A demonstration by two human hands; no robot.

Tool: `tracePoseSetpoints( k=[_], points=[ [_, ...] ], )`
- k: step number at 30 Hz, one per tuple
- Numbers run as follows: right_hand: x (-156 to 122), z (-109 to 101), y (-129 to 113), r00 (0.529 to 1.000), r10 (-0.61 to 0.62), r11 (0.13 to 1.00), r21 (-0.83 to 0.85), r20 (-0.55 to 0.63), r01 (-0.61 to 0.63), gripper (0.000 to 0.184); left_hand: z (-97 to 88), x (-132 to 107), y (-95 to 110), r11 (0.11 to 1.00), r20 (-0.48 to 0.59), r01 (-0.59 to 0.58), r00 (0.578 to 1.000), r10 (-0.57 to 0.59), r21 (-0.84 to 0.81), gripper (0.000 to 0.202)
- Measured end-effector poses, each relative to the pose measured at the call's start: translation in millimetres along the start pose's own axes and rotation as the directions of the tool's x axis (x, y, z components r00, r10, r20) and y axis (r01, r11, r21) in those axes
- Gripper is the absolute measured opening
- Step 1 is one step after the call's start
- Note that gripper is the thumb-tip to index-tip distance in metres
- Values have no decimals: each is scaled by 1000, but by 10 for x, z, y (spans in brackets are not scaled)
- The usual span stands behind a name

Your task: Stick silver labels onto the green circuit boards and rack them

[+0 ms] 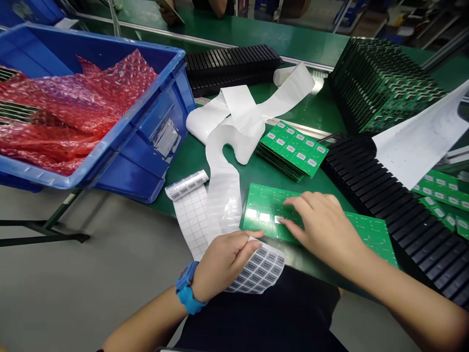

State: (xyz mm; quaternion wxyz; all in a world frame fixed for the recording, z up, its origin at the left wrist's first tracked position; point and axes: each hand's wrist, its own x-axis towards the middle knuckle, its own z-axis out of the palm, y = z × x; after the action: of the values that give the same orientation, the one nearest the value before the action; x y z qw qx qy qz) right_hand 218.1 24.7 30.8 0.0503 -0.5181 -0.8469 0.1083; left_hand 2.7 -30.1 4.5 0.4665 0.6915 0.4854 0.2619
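Observation:
My left hand (229, 259), a blue watch on its wrist, is closed on a sheet of labels (262, 269) between thumb and fingers, just in front of the table edge. My right hand (317, 222) is over a green circuit board (269, 195), thumb and index finger apart. Its thumb tip touches a small white label (279, 219) on the board, in a row with two other labels (257, 215). The right palm and forearm hide part of the boards. A label roll (187, 186) lies left of the board, its strip hanging toward my left hand.
White backing strip (223, 190) curls across the green table. Labelled boards (295, 146) are stacked behind. Black slotted racks (395, 205) stand right and at the back (234, 63); upright boards (388, 83) fill another. A blue bin (146, 142) at left holds red bubble wrap (91, 107).

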Motion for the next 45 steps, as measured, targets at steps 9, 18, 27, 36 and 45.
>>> tracePoseSetpoints(
  k=[9, 18, 27, 36, 45],
  points=[
    [-68, -31, 193, 961, 2, 871, 472, 278, -139, 21, 48, -57, -38, 991, -182, 37, 981, -61, -130, 38],
    [-221, 104, 77, 999, -25, 965, 259, -36, 33, 12, 76, 18, 21, 977, -145, 47, 986, -78, -206, 47],
    [-311, 57, -261, 1000, -4, 739, 673, 27, -15, 10, 111, 64, 68, 979, -219, 5, 975, -50, -204, 9],
    [-303, 56, -271, 990, 32, 664, 737, 136, -123, 10, 93, 63, 62, 976, -198, -44, 980, 1, -213, 12],
    [-359, 20, -249, 993, 5, 683, 725, 114, -86, 17, 168, 101, 62, 986, -346, -155, 930, 122, -68, 8]
  ],
)
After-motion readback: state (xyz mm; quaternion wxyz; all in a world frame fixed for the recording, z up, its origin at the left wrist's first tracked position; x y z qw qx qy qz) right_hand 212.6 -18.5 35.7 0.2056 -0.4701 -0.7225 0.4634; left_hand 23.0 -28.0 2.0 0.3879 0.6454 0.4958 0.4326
